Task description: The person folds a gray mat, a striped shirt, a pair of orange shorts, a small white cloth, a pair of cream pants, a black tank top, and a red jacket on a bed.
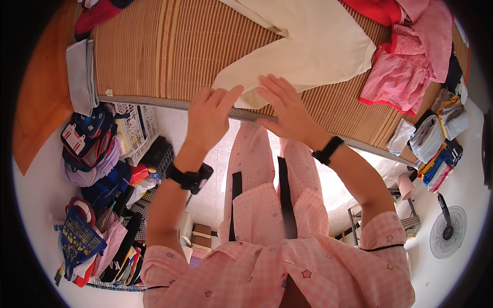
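Note:
Cream-coloured trousers (308, 50) lie spread on a slatted bamboo mat (131, 57), one leg reaching the mat's near edge. At that leg's lower end is my left hand (210, 115), palm down, its index finger stretched apart from the others. The fingertips overlap the cloth, and no bunched fabric shows in them. My right hand (285, 109) is over the same leg's hem, fingers spread and thumb pointing inward. Whether either palm presses on the cloth cannot be made out. Black straps circle both my wrists.
Pink garments with red trim (408, 65) lie to the right on the mat. Folded clothes (427, 136) are stacked at its right end. A folded grey cloth (81, 77) sits at the left edge. Backpacks (90, 138), a white plastic basket (136, 129) and a fan (448, 232) stand around.

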`<state>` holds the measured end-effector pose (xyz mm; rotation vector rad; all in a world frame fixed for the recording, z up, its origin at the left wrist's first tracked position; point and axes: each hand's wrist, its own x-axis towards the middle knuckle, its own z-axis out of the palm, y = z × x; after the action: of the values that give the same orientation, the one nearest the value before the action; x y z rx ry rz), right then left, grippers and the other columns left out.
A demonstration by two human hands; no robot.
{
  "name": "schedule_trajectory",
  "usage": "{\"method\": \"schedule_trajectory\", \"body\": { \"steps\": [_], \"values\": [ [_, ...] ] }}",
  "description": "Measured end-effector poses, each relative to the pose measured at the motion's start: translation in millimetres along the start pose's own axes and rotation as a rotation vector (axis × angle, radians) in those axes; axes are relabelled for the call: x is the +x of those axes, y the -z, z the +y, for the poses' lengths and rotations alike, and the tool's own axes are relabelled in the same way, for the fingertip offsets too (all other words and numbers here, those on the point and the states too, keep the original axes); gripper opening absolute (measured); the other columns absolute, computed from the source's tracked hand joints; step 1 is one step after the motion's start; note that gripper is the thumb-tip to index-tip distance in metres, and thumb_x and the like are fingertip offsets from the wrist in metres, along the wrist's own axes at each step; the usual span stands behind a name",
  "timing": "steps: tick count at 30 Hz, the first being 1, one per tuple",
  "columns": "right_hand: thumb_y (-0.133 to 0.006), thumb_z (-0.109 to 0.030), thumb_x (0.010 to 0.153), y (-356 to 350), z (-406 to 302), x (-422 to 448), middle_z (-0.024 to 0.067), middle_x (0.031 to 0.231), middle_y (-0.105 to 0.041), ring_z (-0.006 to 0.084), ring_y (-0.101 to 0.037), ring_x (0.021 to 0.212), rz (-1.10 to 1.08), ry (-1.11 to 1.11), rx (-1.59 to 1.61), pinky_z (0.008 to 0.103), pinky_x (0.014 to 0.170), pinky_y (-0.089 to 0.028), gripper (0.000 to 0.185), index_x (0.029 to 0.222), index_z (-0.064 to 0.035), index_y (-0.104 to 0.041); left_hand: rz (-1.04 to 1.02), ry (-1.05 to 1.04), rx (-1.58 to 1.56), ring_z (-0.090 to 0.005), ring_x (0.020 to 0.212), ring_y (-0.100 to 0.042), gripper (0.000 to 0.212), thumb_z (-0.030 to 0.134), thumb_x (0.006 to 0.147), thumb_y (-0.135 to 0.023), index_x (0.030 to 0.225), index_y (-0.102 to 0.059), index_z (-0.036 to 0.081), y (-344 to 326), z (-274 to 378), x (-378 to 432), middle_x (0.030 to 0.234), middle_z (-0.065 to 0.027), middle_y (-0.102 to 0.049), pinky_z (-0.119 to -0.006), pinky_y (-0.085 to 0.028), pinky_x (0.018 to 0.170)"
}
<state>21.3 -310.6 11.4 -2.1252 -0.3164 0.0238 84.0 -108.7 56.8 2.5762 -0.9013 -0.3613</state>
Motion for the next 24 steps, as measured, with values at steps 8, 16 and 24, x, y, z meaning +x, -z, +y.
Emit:
{"method": "schedule_trajectory", "body": {
  "steps": [8,16,24],
  "values": [
    [-0.061,-0.026,0.084,-23,13,69,0.0113,0.069,-0.060,0.0240,-0.055,0.059,0.190,-0.543,0.401,0.0333,0.060,-0.046,0.028,0.099,-0.0016,-0.057,0.398,-0.014,0.081,-0.0225,0.082,-0.054,0.037,-0.001,0.070,-0.060,0.106,-0.060,0.008,28,-15,63,0.089,-0.0055,-0.058,-0.033,-0.044,0.071],
    [-0.043,-0.036,0.096,-3,41,48,0.0041,0.099,-0.060,0.0100,-0.053,0.089,0.262,-0.812,0.897,0.0244,0.079,-0.044,0.043,0.119,-0.0002,-0.052,0.016,0.498,-0.385,-0.0286,0.101,-0.049,0.031,0.000,0.071,-0.061,0.101,-0.058,0.008,-67,-50,2,0.103,-0.0077,-0.053,-0.039,-0.045,0.078],
    [-0.056,-0.024,0.086,-4,29,20,0.0113,0.107,-0.052,0.0265,-0.050,0.094,0.091,-0.184,0.231,0.0380,0.086,-0.042,0.041,0.123,-0.0075,-0.052,-0.097,0.074,0.216,-0.0280,0.108,-0.046,0.028,0.005,0.064,-0.063,0.091,-0.061,0.010,-32,-33,-37,0.110,-0.0076,-0.051,-0.048,-0.029,0.095]
  ]
}}
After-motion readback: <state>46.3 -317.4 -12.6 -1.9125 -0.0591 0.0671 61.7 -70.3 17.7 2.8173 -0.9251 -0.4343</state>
